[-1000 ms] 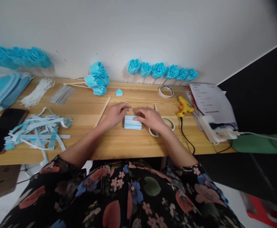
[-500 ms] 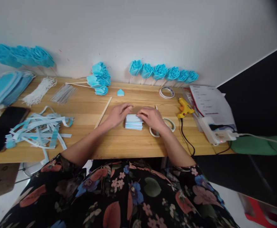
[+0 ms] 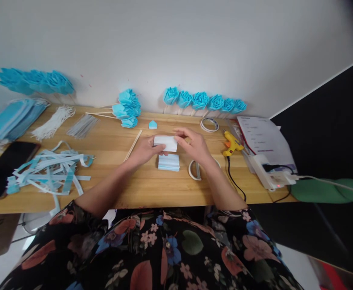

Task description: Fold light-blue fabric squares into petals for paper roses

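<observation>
A small pale rectangular sheet (image 3: 165, 142) is held just above the wooden table (image 3: 152, 189). My left hand (image 3: 144, 150) pinches its left end and my right hand (image 3: 193, 144) pinches its right end. Directly below it a stack of light blue sheets (image 3: 168, 162) lies on the table. Both hands hover over this stack, fingers closed on the raised sheet.
A tape ring (image 3: 196, 170) and yellow glue gun (image 3: 231, 143) lie right of the stack, a wooden stick (image 3: 133, 145) left of it. Blue paper roses (image 3: 202, 100) line the wall. Cut blue strips (image 3: 51, 168), a phone (image 3: 5, 167) and masks (image 3: 11, 119) sit at left.
Both hands rested on top of the stack before. They have lifted one sheet off it and now hold it up between them. The view tilted down slightly.
</observation>
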The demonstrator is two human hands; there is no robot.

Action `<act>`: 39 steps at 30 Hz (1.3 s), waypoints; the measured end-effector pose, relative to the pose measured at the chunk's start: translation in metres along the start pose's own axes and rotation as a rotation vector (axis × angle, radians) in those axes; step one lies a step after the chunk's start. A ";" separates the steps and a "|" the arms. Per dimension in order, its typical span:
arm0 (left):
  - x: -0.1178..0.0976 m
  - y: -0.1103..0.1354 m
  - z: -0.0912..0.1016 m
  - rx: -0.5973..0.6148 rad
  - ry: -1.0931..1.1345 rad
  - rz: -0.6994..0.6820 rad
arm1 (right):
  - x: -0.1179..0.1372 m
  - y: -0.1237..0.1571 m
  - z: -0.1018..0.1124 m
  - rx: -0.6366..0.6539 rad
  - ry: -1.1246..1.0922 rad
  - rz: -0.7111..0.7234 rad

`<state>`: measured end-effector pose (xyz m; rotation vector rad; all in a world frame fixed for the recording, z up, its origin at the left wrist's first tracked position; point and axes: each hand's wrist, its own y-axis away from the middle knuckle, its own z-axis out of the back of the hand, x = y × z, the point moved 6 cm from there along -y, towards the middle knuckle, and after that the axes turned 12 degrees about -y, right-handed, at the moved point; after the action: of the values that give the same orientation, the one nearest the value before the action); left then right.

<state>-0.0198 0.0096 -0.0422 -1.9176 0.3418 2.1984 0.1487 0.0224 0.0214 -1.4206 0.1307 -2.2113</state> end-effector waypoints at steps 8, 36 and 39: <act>-0.005 0.001 0.009 -0.145 0.167 -0.009 | -0.016 0.015 -0.004 -0.072 -0.181 0.032; -0.009 0.002 -0.001 -0.119 -0.113 -0.086 | -0.028 0.017 -0.011 -0.161 -0.154 -0.078; -0.010 0.002 0.001 -0.140 -0.171 -0.107 | -0.030 0.018 -0.012 -0.173 -0.169 -0.089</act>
<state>-0.0200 0.0074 -0.0325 -1.7516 0.0582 2.3481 0.1543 0.0183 -0.0148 -1.7315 0.2081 -2.1822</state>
